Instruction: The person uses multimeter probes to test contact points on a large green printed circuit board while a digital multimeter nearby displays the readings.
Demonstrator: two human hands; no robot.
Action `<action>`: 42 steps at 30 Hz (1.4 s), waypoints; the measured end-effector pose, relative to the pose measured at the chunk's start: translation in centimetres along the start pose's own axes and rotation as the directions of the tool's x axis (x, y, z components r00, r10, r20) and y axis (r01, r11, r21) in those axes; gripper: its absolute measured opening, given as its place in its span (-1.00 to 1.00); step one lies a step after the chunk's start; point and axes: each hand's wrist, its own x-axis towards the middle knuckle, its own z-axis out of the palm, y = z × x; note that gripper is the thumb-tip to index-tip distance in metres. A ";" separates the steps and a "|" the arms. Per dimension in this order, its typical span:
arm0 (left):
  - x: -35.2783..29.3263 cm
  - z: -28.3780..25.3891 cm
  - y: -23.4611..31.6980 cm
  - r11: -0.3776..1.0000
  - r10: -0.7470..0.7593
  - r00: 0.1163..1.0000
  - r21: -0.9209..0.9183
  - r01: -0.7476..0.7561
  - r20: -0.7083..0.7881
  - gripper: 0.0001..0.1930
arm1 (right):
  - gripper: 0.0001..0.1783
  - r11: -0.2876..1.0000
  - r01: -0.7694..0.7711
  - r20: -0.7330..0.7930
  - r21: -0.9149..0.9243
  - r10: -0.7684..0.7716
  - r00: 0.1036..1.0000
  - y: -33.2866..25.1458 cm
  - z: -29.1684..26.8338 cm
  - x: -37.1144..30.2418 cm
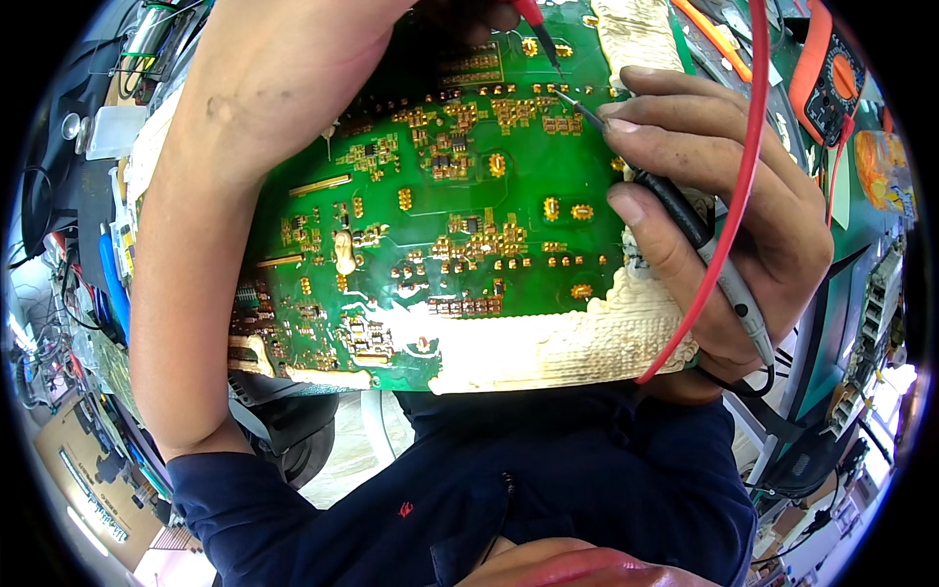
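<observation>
A large green circuit board (489, 284) with gold solder pads fills the middle of the view, its lower edge against my dark blue shirt. Cream-coloured paste (577, 342) covers its near edge and a patch at the far edge. My right hand (743, 225) grips a black test probe (685, 217) like a pen, with its metal tip touching a pad near the board's far edge. My left forearm crosses over the board's left side. At the top edge my left hand (440, 14), mostly cut off, holds a red probe (536, 22) pointing down at the board.
A red lead (736, 186) drapes over my right hand. At the far right lies an orange and black multimeter (831, 68), with an orange-handled tool (714, 34) beside it. Cables, a blue-handled tool (111, 284) and a white box (113, 131) crowd the left side.
</observation>
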 end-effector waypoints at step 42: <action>0.1 -0.5 -0.9 0.993 0.117 0.993 0.014 -0.117 0.026 -0.85 | -0.64 0.999 -0.032 -0.037 -0.029 0.031 0.999 -0.7 0.4 0.1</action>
